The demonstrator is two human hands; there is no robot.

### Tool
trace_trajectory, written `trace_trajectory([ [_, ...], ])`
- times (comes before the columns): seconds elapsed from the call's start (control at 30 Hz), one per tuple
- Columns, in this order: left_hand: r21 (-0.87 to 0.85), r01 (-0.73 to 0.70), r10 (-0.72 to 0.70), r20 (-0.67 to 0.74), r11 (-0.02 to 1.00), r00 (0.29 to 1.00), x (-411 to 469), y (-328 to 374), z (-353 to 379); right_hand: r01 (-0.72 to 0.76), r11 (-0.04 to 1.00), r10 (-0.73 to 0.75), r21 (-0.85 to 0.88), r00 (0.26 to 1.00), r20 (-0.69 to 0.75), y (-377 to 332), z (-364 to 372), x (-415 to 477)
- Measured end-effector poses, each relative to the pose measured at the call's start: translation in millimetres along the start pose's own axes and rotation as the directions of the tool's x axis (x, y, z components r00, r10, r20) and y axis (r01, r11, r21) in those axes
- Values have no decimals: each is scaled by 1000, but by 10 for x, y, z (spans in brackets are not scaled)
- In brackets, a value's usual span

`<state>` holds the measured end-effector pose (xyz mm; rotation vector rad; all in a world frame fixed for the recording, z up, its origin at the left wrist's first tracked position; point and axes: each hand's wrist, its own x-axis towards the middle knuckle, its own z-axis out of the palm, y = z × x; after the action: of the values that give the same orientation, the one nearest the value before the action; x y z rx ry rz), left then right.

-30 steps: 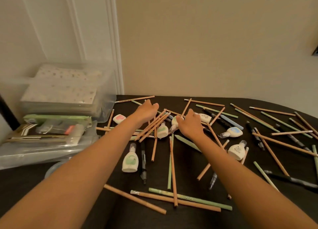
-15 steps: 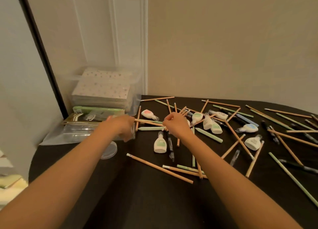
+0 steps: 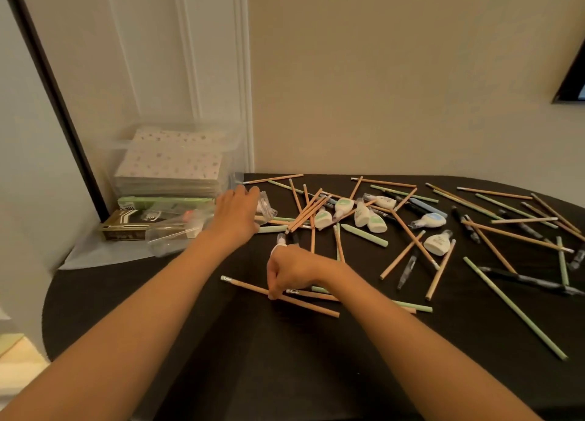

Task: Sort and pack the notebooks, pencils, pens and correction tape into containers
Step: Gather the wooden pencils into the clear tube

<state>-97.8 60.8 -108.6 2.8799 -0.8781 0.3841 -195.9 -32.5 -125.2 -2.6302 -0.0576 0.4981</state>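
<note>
My right hand (image 3: 292, 273) is low over the dark table (image 3: 285, 363), fingertips pinching a wooden pencil (image 3: 247, 285) that lies near the front. A white correction tape (image 3: 279, 246) peeks out behind that hand. My left hand (image 3: 235, 211) reaches toward the back left and grips a clear plastic cup (image 3: 266, 210). Many wooden and green pencils (image 3: 305, 213) lie scattered, with several correction tapes (image 3: 362, 214) and dark pens (image 3: 522, 278) among them. Dotted notebooks (image 3: 171, 161) are stacked inside a clear bin (image 3: 126, 142) at the back left.
A green box (image 3: 164, 201) and a gold box (image 3: 123, 227) sit in front of the bin on a clear plastic sheet (image 3: 91, 252). Another clear container (image 3: 167, 237) lies there on its side. The wall runs close behind the table; its rounded edge curves at left.
The view swung left and back. My left hand went left to the boxes, then came right with the clear cup. My right hand dropped toward me onto the front wooden pencil.
</note>
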Motion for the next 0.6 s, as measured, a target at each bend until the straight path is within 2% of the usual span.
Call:
trace_trajectory([
  [0.1,-51,45,-48,-64,998,997,-22,55,0,-30,1000,30,2,997,-75,7,32,1],
  [0.17,-89,96,-105,-100,991,989,-25,69,-14,-41,997,49,62,990,-135,64,4,-54],
  [0.23,-129,135,-151,-124,983,981,-25,73,-40,-46,974,91,223,976,-197,172,-69,-144],
  [0.33,-155,170,-195,-163,973,967,-44,137,-67,-35,859,213,511,932,-294,427,-195,-324],
  [0.37,-155,178,-204,-174,972,963,-58,172,-68,-4,779,272,628,903,-332,537,-216,-372],
  [0.43,-142,178,-203,-186,974,961,-97,279,-38,131,516,411,847,829,-379,746,-209,-442],
  [0.47,-129,169,-192,-192,977,963,-119,338,-12,221,383,479,897,783,-398,828,-195,-462],
  [0.53,-111,148,-167,-189,983,968,-172,481,67,399,203,591,894,679,-437,949,-162,-501],
  [0.6,-97,127,-143,-178,987,974,-232,604,169,571,42,653,820,606,-455,1014,-121,-519],
])
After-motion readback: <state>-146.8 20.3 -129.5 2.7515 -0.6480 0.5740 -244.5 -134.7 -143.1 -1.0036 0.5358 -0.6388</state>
